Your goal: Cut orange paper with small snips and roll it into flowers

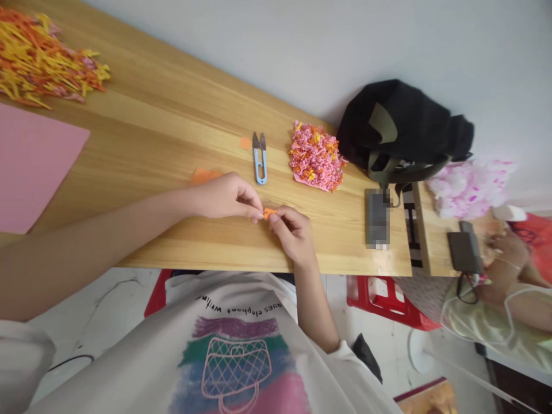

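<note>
A small orange piece, perhaps foam or felt, is pinched between my two hands just above the table's front part. My left hand reaches in from the left, its thumb and forefinger closed at the piece's left end. My right hand grips the right end between thumb and bent fingers. Behind the hands lie blue-handled thread snips, blades pointing to the wall, with a small orange square beside them. A larger orange sheet is partly hidden by my left wrist.
A pink-orange tufted piece lies right of the snips, near a black bag and a blurred-out dark device. Left are a heap of yellow-orange strips and a pink sheet. Another person sits far right.
</note>
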`<state>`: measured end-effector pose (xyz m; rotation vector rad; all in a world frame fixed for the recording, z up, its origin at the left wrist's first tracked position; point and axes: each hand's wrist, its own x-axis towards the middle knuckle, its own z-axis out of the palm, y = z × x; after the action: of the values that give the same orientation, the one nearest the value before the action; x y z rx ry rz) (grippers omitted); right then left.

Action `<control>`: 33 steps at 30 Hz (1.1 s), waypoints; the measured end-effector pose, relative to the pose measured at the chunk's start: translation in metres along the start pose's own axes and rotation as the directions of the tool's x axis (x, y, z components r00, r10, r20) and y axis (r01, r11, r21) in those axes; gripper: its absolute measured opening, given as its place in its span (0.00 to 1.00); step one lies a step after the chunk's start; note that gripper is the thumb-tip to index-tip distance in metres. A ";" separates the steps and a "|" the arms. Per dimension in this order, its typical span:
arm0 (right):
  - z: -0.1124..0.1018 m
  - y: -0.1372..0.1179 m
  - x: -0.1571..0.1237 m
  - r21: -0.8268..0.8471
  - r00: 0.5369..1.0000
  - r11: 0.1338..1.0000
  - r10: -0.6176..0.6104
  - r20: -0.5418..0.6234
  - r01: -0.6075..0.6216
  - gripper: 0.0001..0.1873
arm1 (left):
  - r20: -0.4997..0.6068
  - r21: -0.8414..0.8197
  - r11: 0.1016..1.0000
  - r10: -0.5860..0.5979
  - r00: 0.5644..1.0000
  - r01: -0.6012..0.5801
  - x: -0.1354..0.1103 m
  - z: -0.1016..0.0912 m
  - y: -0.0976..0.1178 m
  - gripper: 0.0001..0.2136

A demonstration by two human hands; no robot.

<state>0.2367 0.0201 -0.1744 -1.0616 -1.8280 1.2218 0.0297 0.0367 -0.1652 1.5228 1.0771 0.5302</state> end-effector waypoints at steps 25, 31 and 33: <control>-0.002 0.004 -0.001 0.069 0.999 0.997 0.045 0.019 -0.047 0.13 | -0.033 -0.042 0.999 -0.029 0.999 0.028 -0.002 0.001 0.006 0.06; -0.002 0.004 -0.001 0.061 0.999 0.997 0.046 0.010 -0.046 0.13 | -0.031 -0.057 0.998 -0.025 0.999 0.023 -0.002 0.001 0.007 0.06; -0.002 0.004 -0.001 0.069 1.000 0.997 0.027 0.014 -0.028 0.12 | -0.027 -0.058 0.998 -0.020 0.999 0.018 -0.002 0.001 0.006 0.06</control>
<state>0.2396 0.0210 -0.1773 -1.0448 -1.7733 1.3021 0.0316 0.0347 -0.1594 1.4572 1.0871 0.5662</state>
